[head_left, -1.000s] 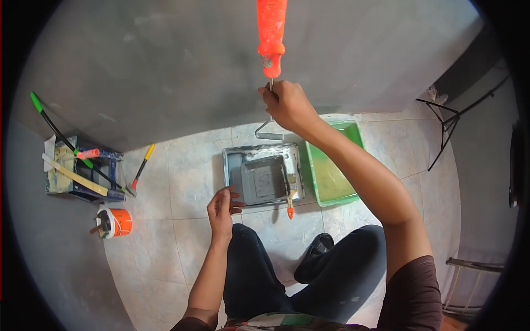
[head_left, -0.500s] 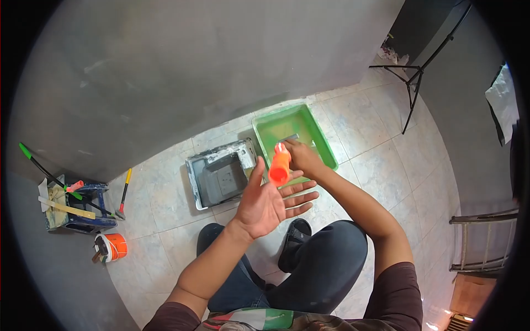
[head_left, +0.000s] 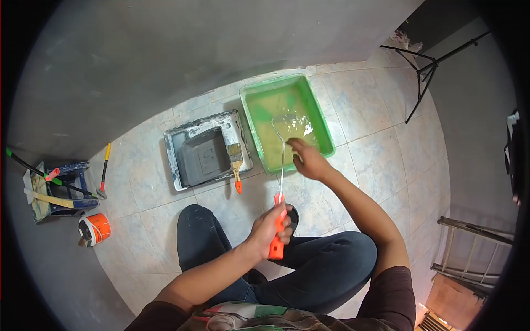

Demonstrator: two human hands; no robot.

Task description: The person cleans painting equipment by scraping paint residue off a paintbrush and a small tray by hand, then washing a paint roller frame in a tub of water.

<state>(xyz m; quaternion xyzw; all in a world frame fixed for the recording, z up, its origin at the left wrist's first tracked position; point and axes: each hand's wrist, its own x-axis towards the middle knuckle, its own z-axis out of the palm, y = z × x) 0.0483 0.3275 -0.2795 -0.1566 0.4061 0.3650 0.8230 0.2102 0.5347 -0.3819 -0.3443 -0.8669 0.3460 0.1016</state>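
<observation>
My left hand (head_left: 269, 230) is wrapped round the orange handle of a paint roller (head_left: 277, 240). The roller's metal rod runs up over a green tub (head_left: 322, 118) of cloudy yellowish water, and its head is in the water. Beside the rod, over the tub's near edge, my right hand (head_left: 308, 160) has its fingers slightly apart and holds nothing. To the left of the tub lies a grey paint tray (head_left: 175, 160) with a smaller grey container (head_left: 204, 157) in it. A paintbrush (head_left: 237, 170) with an orange-tipped handle rests on the tray's right side.
A paint-stained blue stool (head_left: 83, 204) with long-handled tools stands at the left, near an orange-and-white bucket (head_left: 98, 228). A yellow-black handled tool (head_left: 105, 171) leans there. A black tripod (head_left: 424, 77) is at the upper right, a metal rack (head_left: 475, 251) at the lower right.
The roller has turned and come down, its head now in the tub's water. My left hand has closed on its handle. My right hand has let go of the rod.
</observation>
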